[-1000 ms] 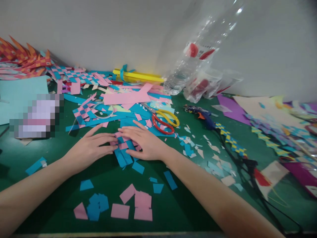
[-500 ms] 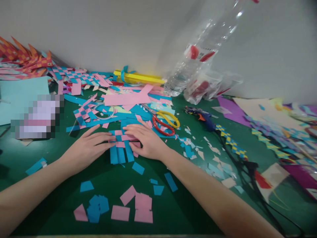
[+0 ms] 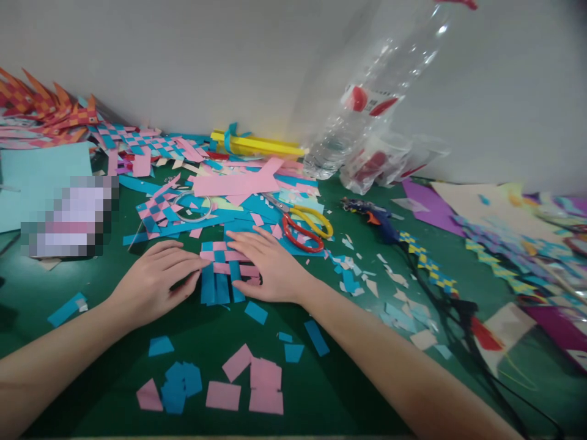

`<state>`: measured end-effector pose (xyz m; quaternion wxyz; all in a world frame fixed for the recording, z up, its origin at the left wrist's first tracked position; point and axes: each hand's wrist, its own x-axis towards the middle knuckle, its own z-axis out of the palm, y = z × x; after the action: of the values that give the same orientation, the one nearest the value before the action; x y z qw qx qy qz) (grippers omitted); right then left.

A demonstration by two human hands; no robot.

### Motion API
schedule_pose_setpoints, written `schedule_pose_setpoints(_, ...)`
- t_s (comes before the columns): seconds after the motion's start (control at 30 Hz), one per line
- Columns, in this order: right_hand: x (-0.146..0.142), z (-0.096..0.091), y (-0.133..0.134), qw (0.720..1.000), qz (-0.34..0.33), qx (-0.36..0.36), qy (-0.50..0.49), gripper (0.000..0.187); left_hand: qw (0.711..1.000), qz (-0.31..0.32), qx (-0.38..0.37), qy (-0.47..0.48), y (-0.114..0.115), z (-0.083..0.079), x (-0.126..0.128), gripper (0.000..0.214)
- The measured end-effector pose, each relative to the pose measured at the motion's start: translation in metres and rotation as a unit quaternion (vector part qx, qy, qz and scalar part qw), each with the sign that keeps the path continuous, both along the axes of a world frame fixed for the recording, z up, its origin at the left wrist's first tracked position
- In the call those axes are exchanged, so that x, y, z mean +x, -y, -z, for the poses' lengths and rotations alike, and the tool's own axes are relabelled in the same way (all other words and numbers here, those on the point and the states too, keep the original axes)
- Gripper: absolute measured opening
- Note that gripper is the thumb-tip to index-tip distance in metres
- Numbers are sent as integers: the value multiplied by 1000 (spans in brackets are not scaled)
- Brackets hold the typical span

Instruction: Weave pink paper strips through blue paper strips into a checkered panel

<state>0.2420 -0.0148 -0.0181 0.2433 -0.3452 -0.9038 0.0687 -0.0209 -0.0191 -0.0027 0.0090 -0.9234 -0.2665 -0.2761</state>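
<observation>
Weave (image 3: pixel 221 269) is lying on green table (image 3: pixel 206 333) between my hands, blue ends pointing toward me. My left hand (image 3: pixel 153 278) is touching its left edge; I'm not discerning any pinch. My right hand (image 3: pixel 277 264), fingers splayed, is covering its right edge. Table is showing between weave and pink scraps (image 3: pixel 223 396).

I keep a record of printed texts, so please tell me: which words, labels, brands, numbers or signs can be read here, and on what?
No text can be read.
Clear bottle: the label shows red shapes and small dark marks, too blurred to read.
Clear plastic items beside it: red patches, no legible words.
Pixelated object at left: nothing readable.
</observation>
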Motion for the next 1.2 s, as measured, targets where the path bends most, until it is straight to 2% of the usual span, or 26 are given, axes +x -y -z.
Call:
schedule_pose_setpoints(0.13, 2, 0, -1, 998, 15, -19, 59, 75, 1000, 14, -11, 15, 3, -1, -1, 20)
schedule_pose_setpoints(0.27, 2, -2, -1, 994, 33, -14, 107, 85, 999, 28, -20, 17, 4, -2, -1, 18)
schedule_pose_setpoints(0.57, -3, -3, 4, 980, 78, -19, 182, 84, 998, 45, -28, 19, 6, -2, 3, 16)
schedule_pose_setpoints(0.97, -9, 4, 6, 986, 93, 1, 135, 79, 998, 53, -22, 10, 7, -2, 7, 18)
schedule_pose_setpoints(1.2, -11, 4, 6, 989, 102, -30, 101, 72, 999, 44, 12, 25, 7, -3, 4, 19)
